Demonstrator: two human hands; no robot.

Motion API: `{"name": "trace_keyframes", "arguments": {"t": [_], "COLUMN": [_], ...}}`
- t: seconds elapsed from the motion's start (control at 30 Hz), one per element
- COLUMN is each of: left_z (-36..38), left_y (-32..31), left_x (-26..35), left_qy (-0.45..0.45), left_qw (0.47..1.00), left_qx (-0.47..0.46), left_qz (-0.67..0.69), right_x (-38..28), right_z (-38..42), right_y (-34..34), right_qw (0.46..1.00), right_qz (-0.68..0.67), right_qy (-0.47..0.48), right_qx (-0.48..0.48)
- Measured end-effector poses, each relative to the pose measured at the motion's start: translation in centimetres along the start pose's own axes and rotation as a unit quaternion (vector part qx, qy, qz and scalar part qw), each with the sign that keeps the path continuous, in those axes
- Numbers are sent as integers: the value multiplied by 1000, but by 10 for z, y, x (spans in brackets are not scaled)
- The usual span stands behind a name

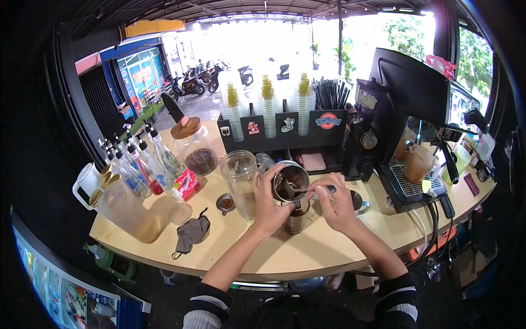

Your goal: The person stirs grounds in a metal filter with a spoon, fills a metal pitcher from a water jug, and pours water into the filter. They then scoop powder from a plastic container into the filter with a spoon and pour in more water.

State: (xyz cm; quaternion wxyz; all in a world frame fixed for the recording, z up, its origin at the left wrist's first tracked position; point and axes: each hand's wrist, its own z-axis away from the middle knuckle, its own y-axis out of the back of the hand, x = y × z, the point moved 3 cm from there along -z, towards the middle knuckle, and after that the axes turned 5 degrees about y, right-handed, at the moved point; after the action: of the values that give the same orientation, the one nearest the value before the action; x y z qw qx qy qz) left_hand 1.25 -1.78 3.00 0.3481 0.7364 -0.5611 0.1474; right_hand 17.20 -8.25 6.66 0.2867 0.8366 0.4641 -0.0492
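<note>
My left hand (268,202) is wrapped round a round tin (302,174), tipped so that its mouth faces me. Dark brown contents show inside. Between the fingers of my right hand (335,204) is a spoon (299,190), its bowl inside the tin. Directly below the tin stands a small glass jar (296,223) with something dark in it, partly covered by the tin and hands. A tall clear plastic container (239,178) is just left of my left hand. By my right hand sits a metal cup (358,204), partly hidden behind it.
Syrup bottles (145,164), a pitcher (129,211), a grey face mask (193,234) and a small metal strainer (225,203) lie leftward. A black rack (282,131) holds plastic cups and straws at the back. Rightward stands an espresso machine (408,186).
</note>
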Motion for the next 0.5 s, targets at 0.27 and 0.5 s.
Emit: {"name": "trace_keyframes", "arguments": {"t": [0.27,0.5], "left_z": [-8,-20], "left_y": [7,11], "left_x": [-4,-12], "left_qy": [-47,-62], "left_qw": [996,978], "left_qx": [-62,-198], "left_qz": [-43,-30], "right_x": [-2,13], "right_z": [-15,-50], "right_y": [6,26], "right_qw": [996,978], "right_qz": [-42,-109], "right_qy": [-32,-44], "right_qx": [-67,-173]}}
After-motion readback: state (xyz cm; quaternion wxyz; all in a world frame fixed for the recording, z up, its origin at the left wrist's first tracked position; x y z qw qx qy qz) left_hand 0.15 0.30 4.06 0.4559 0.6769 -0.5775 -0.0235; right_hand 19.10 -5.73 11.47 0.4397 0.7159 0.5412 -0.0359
